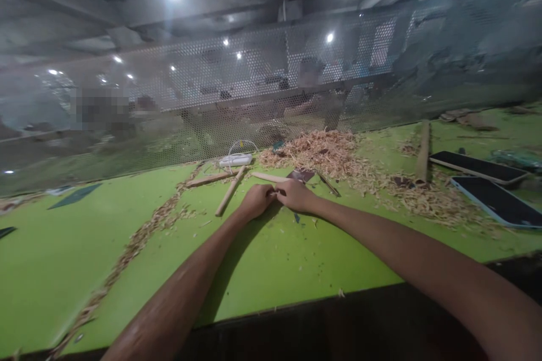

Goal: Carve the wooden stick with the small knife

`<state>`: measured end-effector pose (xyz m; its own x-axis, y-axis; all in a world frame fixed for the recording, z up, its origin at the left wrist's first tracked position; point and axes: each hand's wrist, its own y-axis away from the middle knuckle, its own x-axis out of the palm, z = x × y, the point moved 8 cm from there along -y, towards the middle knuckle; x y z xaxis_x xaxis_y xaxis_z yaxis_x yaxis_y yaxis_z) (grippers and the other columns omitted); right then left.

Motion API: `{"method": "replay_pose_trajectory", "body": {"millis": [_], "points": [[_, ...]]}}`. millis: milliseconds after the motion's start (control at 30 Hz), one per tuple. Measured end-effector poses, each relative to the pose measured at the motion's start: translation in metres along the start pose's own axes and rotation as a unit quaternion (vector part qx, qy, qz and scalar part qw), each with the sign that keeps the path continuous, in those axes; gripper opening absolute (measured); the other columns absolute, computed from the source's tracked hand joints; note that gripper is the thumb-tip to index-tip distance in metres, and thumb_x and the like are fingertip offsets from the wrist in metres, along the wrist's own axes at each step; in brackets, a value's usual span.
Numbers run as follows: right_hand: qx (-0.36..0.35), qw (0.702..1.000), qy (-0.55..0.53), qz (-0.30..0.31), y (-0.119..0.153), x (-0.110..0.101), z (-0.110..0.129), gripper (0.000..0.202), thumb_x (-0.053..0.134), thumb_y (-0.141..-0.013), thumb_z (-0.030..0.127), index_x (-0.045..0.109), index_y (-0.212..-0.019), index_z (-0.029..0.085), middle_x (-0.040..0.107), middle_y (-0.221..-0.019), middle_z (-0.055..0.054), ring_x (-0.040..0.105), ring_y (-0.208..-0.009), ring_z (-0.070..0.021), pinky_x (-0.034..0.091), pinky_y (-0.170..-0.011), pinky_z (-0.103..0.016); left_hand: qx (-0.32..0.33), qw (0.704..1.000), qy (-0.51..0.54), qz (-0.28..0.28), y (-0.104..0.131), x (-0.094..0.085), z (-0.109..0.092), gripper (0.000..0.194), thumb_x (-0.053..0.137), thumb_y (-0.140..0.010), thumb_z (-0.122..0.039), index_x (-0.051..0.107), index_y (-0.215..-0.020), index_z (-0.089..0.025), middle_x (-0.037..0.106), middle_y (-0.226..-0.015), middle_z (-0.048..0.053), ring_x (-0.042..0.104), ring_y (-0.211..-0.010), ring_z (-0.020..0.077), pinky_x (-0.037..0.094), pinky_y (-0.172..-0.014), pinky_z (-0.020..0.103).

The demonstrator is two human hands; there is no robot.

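Observation:
My left hand (257, 201) and my right hand (295, 194) meet over the green table (271, 271), fingers bent and pressed together. Whatever lies between the fingertips is too small to make out. A pale wooden stick (269, 177) reaches leftward from behind my right hand; whether that hand touches it is unclear. Left of my left hand lies a round wooden stick (230, 190), its top beside a darker stick (212, 179). Just beyond my right hand are a brownish sheet (302, 175) and a thin dark tool (328, 185).
Wood shavings (317, 149) are heaped before a mesh screen (237, 84). A white device (235, 160) with a cord stands left of them. On the right lie two phones (478, 167) (503, 202) and a wooden bar (423, 152). A green sheet (75, 196) is at left.

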<state>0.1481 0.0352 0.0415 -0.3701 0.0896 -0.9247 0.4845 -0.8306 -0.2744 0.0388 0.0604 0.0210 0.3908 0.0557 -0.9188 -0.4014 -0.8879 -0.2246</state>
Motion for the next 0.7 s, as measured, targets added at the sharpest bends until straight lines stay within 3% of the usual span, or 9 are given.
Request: {"method": "replay_pose_trajectory", "body": {"millis": [700], "points": [[0.023,1.000,0.011,-0.006,-0.0030,0.0021,-0.0052,0.021,0.057,-0.099,0.019,0.078,-0.098,0.014,0.078,-0.100,-0.011,0.066,-0.088,-0.0187,0.041,-0.074,-0.026,0.012,1.000,0.019,-0.004,-0.0008,0.0016,0.0005,0.023,0.055,-0.096,-0.020,0.076,-0.090,-0.015,0.078,-0.088,0.011,0.064,-0.076,0.0221,0.039,-0.070,0.028]]}}
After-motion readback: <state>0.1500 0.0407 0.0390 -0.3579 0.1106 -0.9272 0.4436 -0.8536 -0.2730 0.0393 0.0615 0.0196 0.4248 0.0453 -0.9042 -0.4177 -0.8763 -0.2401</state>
